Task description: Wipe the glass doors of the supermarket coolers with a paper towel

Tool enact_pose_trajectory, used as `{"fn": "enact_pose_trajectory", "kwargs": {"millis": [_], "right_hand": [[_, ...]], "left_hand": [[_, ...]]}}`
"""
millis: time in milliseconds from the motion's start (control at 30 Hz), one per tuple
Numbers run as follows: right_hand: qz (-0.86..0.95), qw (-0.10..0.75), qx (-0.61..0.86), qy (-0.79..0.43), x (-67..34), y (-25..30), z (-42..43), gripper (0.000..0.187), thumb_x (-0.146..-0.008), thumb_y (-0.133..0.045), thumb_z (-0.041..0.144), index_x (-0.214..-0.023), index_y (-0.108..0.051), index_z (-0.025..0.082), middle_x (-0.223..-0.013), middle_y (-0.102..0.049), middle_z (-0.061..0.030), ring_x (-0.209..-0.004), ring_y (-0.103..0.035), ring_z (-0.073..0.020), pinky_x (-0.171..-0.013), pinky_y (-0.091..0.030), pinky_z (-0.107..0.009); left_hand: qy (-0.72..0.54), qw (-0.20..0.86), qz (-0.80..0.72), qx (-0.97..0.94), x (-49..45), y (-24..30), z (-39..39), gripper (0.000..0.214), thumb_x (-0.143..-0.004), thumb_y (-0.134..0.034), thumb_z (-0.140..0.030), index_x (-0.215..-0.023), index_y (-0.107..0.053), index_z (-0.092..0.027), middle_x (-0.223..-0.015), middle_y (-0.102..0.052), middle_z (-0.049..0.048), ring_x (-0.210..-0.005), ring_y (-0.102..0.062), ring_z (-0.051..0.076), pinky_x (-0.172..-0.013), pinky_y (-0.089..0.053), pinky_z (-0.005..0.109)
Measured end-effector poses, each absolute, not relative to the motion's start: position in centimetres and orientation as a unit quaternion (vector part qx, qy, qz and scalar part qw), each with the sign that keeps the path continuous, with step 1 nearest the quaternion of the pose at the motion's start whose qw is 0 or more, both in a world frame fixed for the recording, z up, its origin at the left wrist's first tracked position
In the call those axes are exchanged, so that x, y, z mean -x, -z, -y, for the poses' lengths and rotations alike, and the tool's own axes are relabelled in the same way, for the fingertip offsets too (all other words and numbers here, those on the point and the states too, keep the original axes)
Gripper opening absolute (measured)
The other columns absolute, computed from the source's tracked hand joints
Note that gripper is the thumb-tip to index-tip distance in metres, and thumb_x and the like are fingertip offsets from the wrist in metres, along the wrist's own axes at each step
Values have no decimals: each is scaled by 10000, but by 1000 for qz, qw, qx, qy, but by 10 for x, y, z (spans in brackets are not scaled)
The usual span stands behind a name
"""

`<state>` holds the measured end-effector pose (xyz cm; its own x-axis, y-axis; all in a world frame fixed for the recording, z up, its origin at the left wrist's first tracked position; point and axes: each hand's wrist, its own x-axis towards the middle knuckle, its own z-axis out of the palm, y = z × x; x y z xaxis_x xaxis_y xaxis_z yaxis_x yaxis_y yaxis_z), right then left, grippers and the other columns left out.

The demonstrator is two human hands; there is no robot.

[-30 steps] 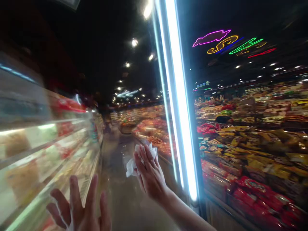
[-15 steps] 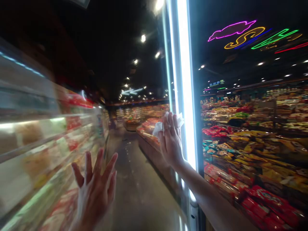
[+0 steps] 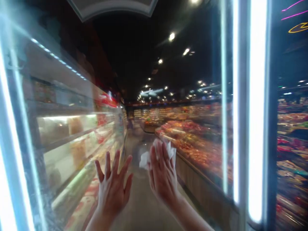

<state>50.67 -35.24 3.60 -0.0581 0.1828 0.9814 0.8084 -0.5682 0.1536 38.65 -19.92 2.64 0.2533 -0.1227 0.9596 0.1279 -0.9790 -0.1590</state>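
Both my hands are raised against a glass pane (image 3: 134, 64) that mirrors a shop aisle. My left hand (image 3: 112, 187) is flat on the glass with its fingers spread and holds nothing. My right hand (image 3: 162, 175) sits just to its right, fingers stretched upward, pressing a crumpled white paper towel (image 3: 144, 159) against the glass. The towel sticks out to the left of and above my fingertips.
A bright vertical light strip (image 3: 256, 128) runs along the door frame on the right, and another (image 3: 9, 160) stands at the far left. Chilled shelves with packaged goods (image 3: 72, 138) show on the left. Low displays of packets (image 3: 192, 141) fill the right, blurred.
My right hand with the towel slid off the light strip, left and down to the middle of the pane. My left hand rose and came closer to it. The view swung left.
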Motion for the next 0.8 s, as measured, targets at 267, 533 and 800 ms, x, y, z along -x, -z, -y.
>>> {"fn": "enact_pose_trajectory", "kwargs": {"millis": [267,533,800], "right_hand": [[413,245,629,611,-466,-45,285,728,-1002,-413,134,-1653,-88,96,-1687,-262,-144,-1606,-130,-255,-1309,-148,-560],[491,208,591,605,-437,-45,228,685,-1014,-414,120,-1643,-147,82,-1663,-322,-126,-1596,-167,-195,-1336,-38,-479],[460,214,615,604,-427,-65,210,745,-1006,-421,110,-1657,-61,119,-1672,-288,-144,-1592,-185,-230,-1324,-122,-534]], "left_hand": [[597,131,43,790,-338,-30,141,795,-940,-621,-303,-1618,-215,-388,-1745,-78,1,-1611,-8,343,-1287,35,638],[598,141,57,787,-298,-31,94,773,-955,-596,-276,-1622,-218,-373,-1744,-106,26,-1611,-12,335,-1290,38,630],[606,113,50,786,-289,-26,83,783,-956,-598,-313,-1625,-197,-380,-1748,-70,14,-1612,-7,329,-1297,17,615]]}}
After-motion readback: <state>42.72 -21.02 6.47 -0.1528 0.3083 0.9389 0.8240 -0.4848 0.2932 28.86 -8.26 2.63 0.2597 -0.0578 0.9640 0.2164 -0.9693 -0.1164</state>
